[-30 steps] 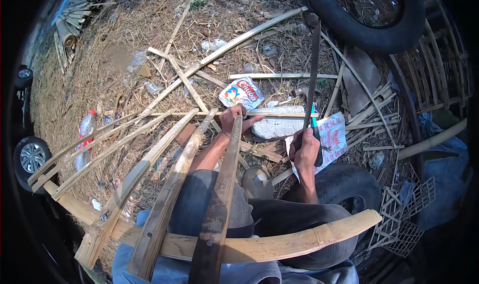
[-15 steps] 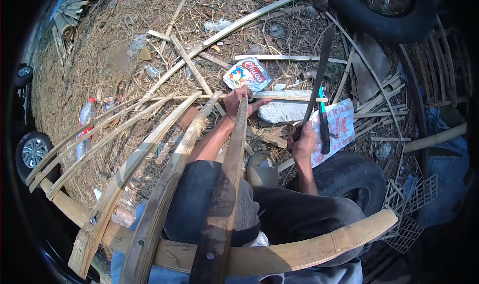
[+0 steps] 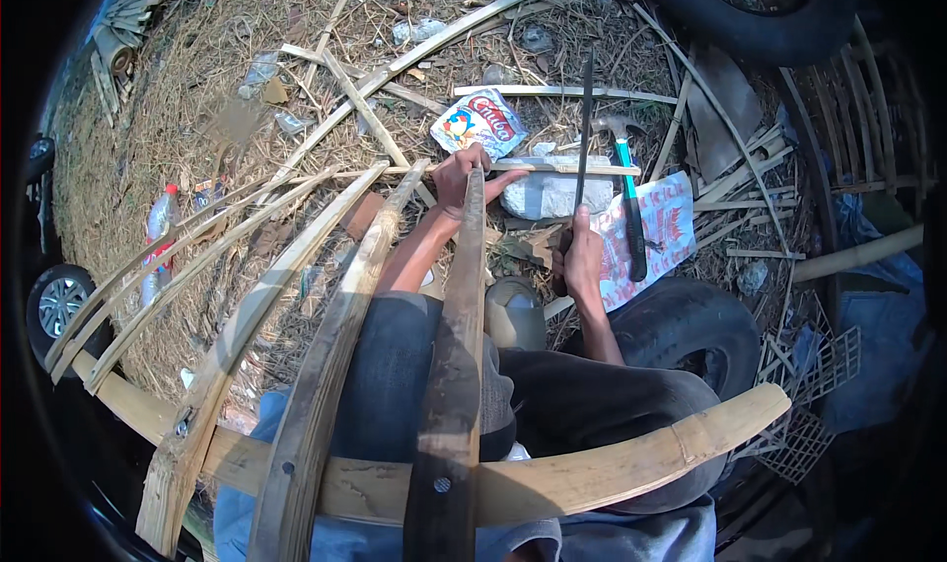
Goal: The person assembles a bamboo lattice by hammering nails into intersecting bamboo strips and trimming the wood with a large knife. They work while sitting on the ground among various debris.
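My left hand (image 3: 466,179) is closed around a thin bamboo strip (image 3: 567,168) that lies across a pale stone block (image 3: 552,199). My right hand (image 3: 580,258) grips a machete (image 3: 586,128) by its handle, the long dark blade pointing away from me and crossing over the strip above the stone. Just right of the blade, a hammer (image 3: 633,202) with a teal and black handle lies partly on a white and red printed sheet (image 3: 661,228). In front of my body, wooden slats (image 3: 449,345) are nailed to a curved bamboo bar (image 3: 631,468), partly hiding my left wrist.
A tyre (image 3: 681,330) lies beside my right knee, another tyre (image 3: 750,44) at the far right. Bamboo strips (image 3: 395,74) are scattered over dry grass around a printed plastic wrapper (image 3: 480,123). A plastic bottle (image 3: 161,241) stands at left; a plastic grid (image 3: 814,394) lies at right.
The machete has swung left, its blade going from a rightward slant to nearly straight away from me. My right hand shifted slightly left. My left hand keeps its hold on the strip.
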Demonstrator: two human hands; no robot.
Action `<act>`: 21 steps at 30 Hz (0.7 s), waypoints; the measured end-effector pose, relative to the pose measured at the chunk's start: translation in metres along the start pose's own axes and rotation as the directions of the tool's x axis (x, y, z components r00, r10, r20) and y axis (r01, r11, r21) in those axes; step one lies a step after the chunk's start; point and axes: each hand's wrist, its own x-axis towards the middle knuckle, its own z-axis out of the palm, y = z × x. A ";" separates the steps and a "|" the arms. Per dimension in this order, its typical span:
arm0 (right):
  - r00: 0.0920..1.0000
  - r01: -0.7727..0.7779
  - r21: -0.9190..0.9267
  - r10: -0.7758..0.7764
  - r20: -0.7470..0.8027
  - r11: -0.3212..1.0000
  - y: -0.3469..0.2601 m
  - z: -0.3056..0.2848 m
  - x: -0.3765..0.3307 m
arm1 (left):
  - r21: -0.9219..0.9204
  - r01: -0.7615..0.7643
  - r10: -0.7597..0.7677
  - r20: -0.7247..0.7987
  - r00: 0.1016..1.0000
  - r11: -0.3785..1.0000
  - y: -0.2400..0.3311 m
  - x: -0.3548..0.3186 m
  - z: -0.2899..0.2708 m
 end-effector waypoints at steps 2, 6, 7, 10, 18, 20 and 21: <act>0.999 0.023 0.033 -0.025 0.036 0.999 -0.036 0.001 -0.010 | -0.011 -0.003 0.003 0.004 1.000 1.000 -0.001 0.014 -0.004; 0.974 0.225 0.212 -0.216 -0.065 0.951 -0.093 -0.008 -0.039 | -0.013 -0.023 0.024 0.101 0.995 1.000 0.000 0.017 -0.007; 0.974 0.222 0.348 -0.194 -0.115 0.911 -0.092 -0.007 -0.041 | 0.034 0.091 -0.095 0.179 0.979 0.995 -0.009 0.010 -0.006; 0.944 0.297 -0.004 -0.294 -0.148 0.955 -0.031 0.000 -0.003 | -0.111 0.103 -0.088 0.131 0.987 0.988 0.007 0.015 0.006; 0.999 -0.027 0.202 0.019 0.044 0.979 -0.046 0.010 -0.015 | 0.005 0.130 -0.129 0.194 0.973 0.991 0.008 0.029 -0.025; 0.976 0.217 0.156 -0.215 -0.025 0.964 -0.063 0.003 -0.031 | 0.055 0.133 -0.141 0.201 0.969 0.990 0.009 0.031 -0.020; 0.950 0.310 0.170 -0.311 -0.025 0.935 -0.064 0.004 -0.034 | 0.054 0.131 -0.140 0.199 0.970 0.990 0.011 0.035 -0.019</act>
